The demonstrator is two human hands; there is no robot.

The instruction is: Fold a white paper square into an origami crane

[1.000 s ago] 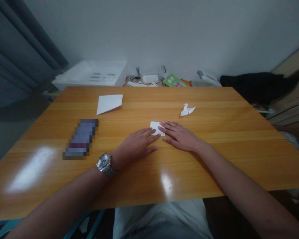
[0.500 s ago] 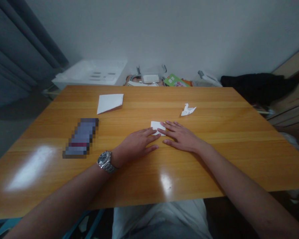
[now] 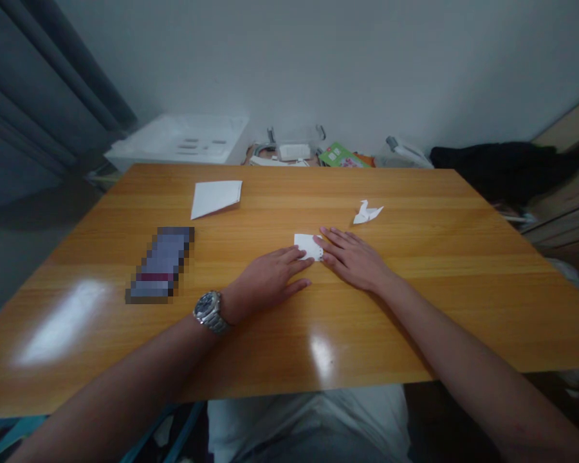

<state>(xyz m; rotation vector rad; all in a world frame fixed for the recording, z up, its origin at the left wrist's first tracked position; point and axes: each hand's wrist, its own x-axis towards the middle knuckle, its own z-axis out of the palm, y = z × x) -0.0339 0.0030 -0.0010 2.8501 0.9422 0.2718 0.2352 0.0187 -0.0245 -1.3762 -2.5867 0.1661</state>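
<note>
A small white piece of paper lies on the wooden table between my hands. Fingertips of my left hand, stretched out and slightly apart, rest on its lower left part. My right hand lies flat with spread fingers, touching the paper's right edge. Small dark marks show along that edge. Parts of the paper are covered by my fingers. Behind my right hand stands a white folded paper bird.
Far left on the table lies a larger white sheet of paper, folded. A blurred-out phone-like object is nearer, left of my left hand. Beyond the far edge are a white plastic tray and a green booklet.
My right hand has shifted slightly back, baring more of the paper's right edge. The left hand stays at the paper. The whole view has moved a little.
</note>
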